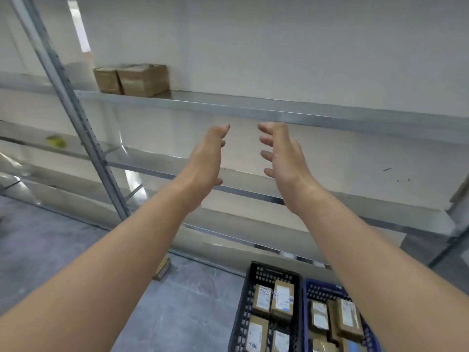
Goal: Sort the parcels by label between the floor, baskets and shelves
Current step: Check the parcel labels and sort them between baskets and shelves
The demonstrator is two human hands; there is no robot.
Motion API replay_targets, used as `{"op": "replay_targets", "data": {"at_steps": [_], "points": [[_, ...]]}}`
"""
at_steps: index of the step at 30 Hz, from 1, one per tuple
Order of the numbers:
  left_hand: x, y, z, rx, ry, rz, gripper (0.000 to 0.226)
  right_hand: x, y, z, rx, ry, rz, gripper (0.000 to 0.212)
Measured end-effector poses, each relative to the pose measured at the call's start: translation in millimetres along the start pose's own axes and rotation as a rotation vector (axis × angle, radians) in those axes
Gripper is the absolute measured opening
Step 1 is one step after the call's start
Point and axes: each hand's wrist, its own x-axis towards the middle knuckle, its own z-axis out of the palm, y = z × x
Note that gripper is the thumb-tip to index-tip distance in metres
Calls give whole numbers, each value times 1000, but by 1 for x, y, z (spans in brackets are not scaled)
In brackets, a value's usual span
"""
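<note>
My left hand (206, 158) and my right hand (280, 153) are both raised in front of the metal shelves (279, 111), palms facing each other, fingers relaxed and holding nothing. Two brown cardboard parcels (134, 78) stand side by side at the left end of the upper shelf. On the floor at the bottom right, a black basket (256, 270) holds several labelled parcels (281, 298). A blue basket (312, 285) right beside it holds several more parcels (347, 318).
A grey steel upright (76, 115) of the rack runs diagonally at the left. Lower shelf boards (342, 199) lie behind my wrists. A small brown box (162, 269) sits on the grey floor (63, 250) near the rack's foot. A yellow-green object (56, 141) lies on the left bay.
</note>
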Motion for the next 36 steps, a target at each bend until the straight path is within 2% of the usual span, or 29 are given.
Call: {"op": "replay_targets", "data": {"at_steps": [10,13,17,19,21,25,29,36], "points": [[-32,-1,-47,-1,302,-17,57,11,-16,54,-7,-325,-11,85],[-44,-1,-52,-16,401,-36,57,12,-12,64,-21,-436,-42,79],[-61,-1,-58,-35,510,-58,55,14,-4,81,-2,-573,-76,58],[-68,-5,-62,-33,558,-50,45,12,-1,90,4,-626,-67,64],[-75,-12,-69,-19,611,-59,43,9,3,98,13,-662,-51,73],[-81,-28,-94,-30,686,-122,55,2,11,122,29,-720,-16,77],[-79,-49,-129,-47,721,-154,53,-2,20,156,4,-749,-25,59],[-58,-102,-219,-82,648,-231,59,-9,45,255,-64,-706,58,75]]}}
